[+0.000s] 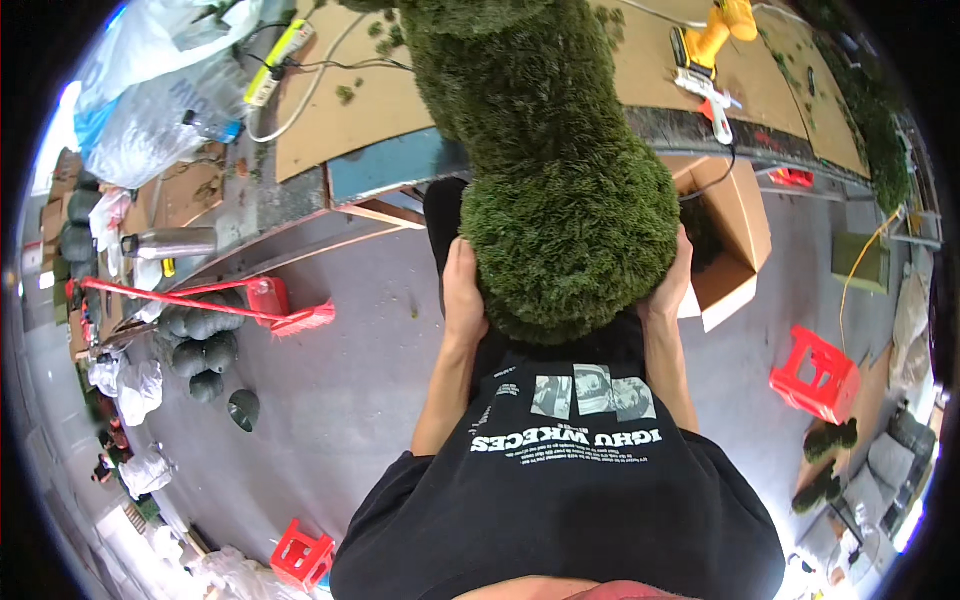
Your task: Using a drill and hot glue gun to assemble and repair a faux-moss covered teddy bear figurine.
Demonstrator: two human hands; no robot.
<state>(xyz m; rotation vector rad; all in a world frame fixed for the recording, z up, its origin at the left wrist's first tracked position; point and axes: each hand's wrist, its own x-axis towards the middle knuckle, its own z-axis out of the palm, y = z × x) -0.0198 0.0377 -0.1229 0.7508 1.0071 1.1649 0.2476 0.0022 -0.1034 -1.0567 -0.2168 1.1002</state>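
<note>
A large green figure of artificial grass [570, 240] lies across the bench edge, its rounded end close to my body. My left hand [465, 292] grips the left side of that rounded end. On the opposite side, my right hand [670, 275] holds it too, so it sits between both palms. My fingertips are partly hidden under the grass. The far part of the figure runs up past the top edge of the view.
On the cardboard-covered bench [390, 105] lie a glue gun [712, 105], a yellow power tool [725, 30] and a power strip [278, 65]. An open carton [735, 250] stands under the bench. Red stools [815, 375] and a red broom [300, 318] are on the floor.
</note>
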